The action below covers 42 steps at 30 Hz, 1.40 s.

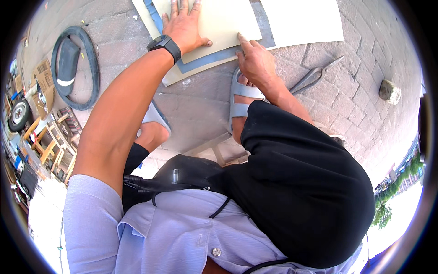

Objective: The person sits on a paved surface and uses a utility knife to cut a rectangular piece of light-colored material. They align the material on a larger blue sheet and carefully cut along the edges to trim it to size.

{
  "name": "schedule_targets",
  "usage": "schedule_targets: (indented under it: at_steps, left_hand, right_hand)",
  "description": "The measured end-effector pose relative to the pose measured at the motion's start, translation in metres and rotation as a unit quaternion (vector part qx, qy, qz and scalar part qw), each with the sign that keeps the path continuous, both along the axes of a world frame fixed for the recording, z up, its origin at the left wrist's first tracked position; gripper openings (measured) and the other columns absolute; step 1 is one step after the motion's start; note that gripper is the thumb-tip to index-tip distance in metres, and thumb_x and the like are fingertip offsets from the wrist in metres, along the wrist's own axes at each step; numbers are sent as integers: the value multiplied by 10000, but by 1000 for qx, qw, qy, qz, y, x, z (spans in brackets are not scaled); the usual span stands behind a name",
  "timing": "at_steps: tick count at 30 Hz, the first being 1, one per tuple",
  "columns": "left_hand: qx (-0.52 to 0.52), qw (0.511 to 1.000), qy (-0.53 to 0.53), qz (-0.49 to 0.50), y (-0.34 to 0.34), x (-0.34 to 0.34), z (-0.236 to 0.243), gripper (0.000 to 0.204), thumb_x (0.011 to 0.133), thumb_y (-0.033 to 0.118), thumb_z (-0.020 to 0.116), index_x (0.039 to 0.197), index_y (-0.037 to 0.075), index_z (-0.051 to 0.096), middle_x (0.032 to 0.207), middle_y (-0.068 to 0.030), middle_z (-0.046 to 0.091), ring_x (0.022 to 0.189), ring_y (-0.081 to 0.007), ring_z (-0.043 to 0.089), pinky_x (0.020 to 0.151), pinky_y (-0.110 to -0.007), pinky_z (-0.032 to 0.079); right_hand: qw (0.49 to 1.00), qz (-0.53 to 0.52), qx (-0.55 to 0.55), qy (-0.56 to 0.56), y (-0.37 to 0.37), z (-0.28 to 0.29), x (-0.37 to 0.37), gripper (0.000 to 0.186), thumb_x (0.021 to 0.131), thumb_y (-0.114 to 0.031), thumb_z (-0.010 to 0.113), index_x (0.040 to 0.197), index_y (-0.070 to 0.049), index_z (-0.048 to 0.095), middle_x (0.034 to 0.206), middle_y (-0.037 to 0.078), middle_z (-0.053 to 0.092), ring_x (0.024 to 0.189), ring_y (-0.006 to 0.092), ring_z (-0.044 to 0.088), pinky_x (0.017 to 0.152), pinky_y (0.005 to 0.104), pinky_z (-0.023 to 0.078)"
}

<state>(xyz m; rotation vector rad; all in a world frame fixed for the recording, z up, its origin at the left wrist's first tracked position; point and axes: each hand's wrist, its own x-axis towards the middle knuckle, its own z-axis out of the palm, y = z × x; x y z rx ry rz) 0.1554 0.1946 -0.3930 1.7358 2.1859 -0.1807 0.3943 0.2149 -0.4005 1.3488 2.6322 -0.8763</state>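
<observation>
My left hand (pixel 183 28), with a dark watch at the wrist, lies flat and spread on a cream sheet (pixel 223 20). Under that sheet are a blue-grey layer (pixel 206 60) and another pale sheet, whose edges stick out on the near side. My right hand (pixel 259 61) is at the near right part of the stack. Its index finger stretches onto the cream sheet, and the thumb is apart by the edge; the other fingers are partly hidden. I see no tool in either hand. Metal shears (pixel 315 76) lie on the paving right of my right hand.
A large white sheet (pixel 308 20) extends to the right. A dark ring (pixel 94 68) lies on the left with a dark oblong piece (pixel 68 64) inside. Farther left are cardboard (pixel 44 75), wooden frames (pixel 52 144) and a small wheel (pixel 19 115). A stone block (pixel 390 92) sits right.
</observation>
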Motion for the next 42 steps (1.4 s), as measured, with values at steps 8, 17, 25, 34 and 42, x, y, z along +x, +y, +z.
schedule_targets:
  at_steps: [8,17,25,34,42]
  left_hand:
    - [-6,1000,-7,15,1,2,1,1300,616,533,945,1656,201,240,1716,-206,153,1577,-432,150,1215,-633,264]
    - [-38,998,-34,31,6,2,11,1305,618,496,955,1658,202,224,1721,-208,116,1577,-442,130,1215,-660,236]
    - [-36,997,-60,45,3,1,10,1285,626,470,958,1653,186,239,1723,-207,96,1580,-442,116,1222,-664,218]
    - [-57,994,-73,61,5,-2,16,1250,663,434,951,1658,219,225,1732,-172,89,1594,-402,93,1249,-631,188]
    - [-53,993,-79,65,4,-2,15,1243,662,436,954,1654,227,235,1732,-160,101,1596,-388,95,1249,-628,187]
  right_hand:
    - [999,10,-47,-26,0,5,0,582,964,-187,590,1512,-25,475,1080,170,686,1012,354,677,862,472,559]
    - [999,39,10,-23,19,29,-23,602,909,-151,659,1470,12,514,1257,193,632,1208,374,592,1018,482,487]
    - [988,126,79,-42,30,9,-55,578,905,-138,653,1445,34,540,1580,268,412,1510,410,338,1223,485,308]
    - [980,154,75,-99,31,9,-60,632,910,-173,677,1485,28,506,1607,261,383,1535,405,293,1223,469,306]
    - [981,146,72,-108,30,4,-61,659,910,-186,678,1500,35,484,1627,262,347,1541,406,277,1229,467,297]
